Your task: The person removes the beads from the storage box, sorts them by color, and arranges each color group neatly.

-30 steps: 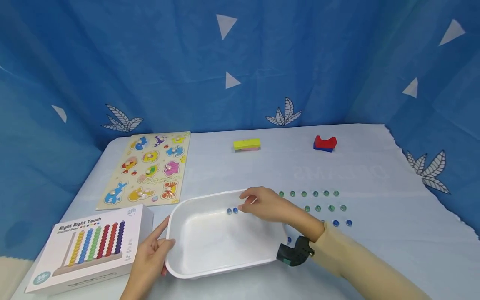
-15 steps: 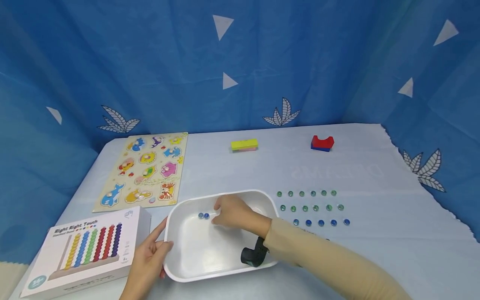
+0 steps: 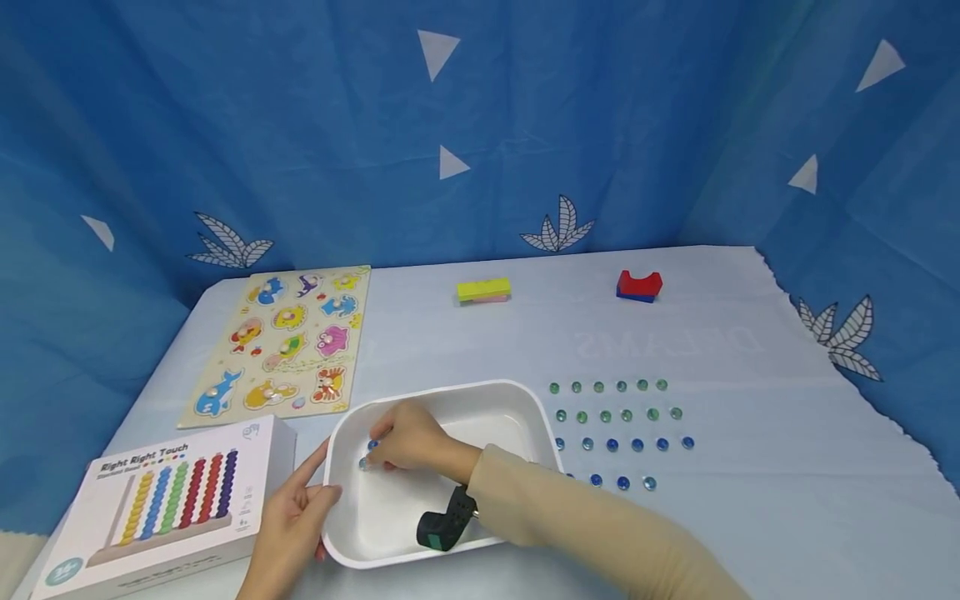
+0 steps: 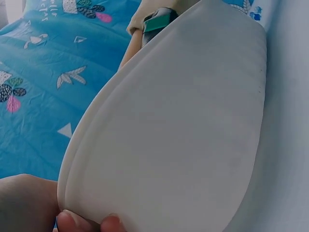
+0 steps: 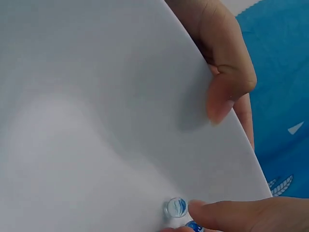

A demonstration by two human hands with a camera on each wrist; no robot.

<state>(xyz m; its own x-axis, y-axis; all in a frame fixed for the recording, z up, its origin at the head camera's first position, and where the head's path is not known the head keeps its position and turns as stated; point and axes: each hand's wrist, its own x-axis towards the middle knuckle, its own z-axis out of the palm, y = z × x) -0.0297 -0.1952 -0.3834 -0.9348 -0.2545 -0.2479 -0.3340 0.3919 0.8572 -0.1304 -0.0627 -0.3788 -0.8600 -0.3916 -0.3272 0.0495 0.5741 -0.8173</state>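
Observation:
My left hand grips the left rim of a white plastic basin, thumb over the edge and fingers outside. In the left wrist view, fingertips press the outer wall. Inside the basin at its left end is my right hand, palm down. Its thumb and a fingertip close around a dark blue glass marble, which they partly hide. Just beside the thumb tip lies a clear marble with a blue swirl on the basin floor.
Right of the basin lie rows of green marbles and blue marbles. A bead toy box stands left, with a sea animal peg puzzle behind it. Farther back are yellow and pink blocks and red and blue blocks.
Both loose marbles have rolled left along the basin to its left end. My right hand has followed them leftward, reaching them now. The left hand keeps its grip on the rim.

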